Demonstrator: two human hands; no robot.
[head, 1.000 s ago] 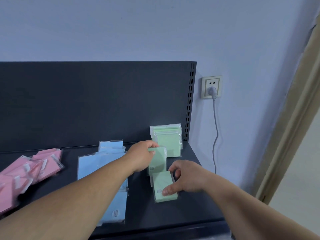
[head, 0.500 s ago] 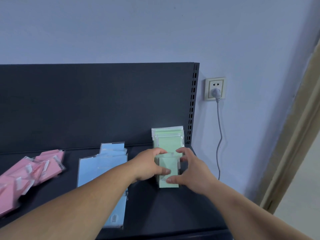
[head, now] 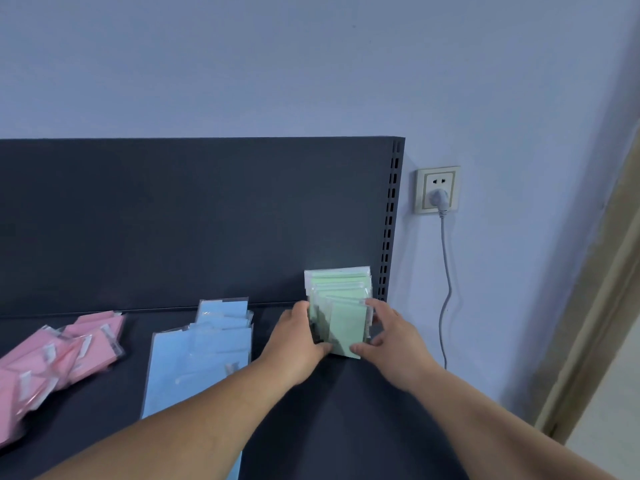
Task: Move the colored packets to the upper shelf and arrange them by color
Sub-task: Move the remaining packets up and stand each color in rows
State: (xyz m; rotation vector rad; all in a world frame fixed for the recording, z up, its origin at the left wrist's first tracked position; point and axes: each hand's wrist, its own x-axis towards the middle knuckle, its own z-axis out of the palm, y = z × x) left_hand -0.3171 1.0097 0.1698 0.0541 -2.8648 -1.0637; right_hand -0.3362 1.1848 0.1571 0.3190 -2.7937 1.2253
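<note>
On the dark shelf point(head: 311, 410) a stack of green packets point(head: 337, 284) leans against the back panel at the right end. My left hand point(head: 298, 344) and my right hand point(head: 391, 336) press in from either side on the front green packets point(head: 346, 329), holding them upright against the stack. Blue packets point(head: 204, 348) lie flat in the middle of the shelf, partly under my left forearm. Pink packets point(head: 65, 351) lie in a loose pile at the left.
The dark back panel point(head: 194, 220) rises behind the shelf, with a slotted upright point(head: 391, 220) at its right edge. A wall socket point(head: 437, 189) with a grey plug and hanging cable sits just right of it. A door frame point(head: 595, 306) runs down the far right.
Both hands brought the small green packets back from the shelf's front and set them upright against the green stack. The camera view shifted slightly.
</note>
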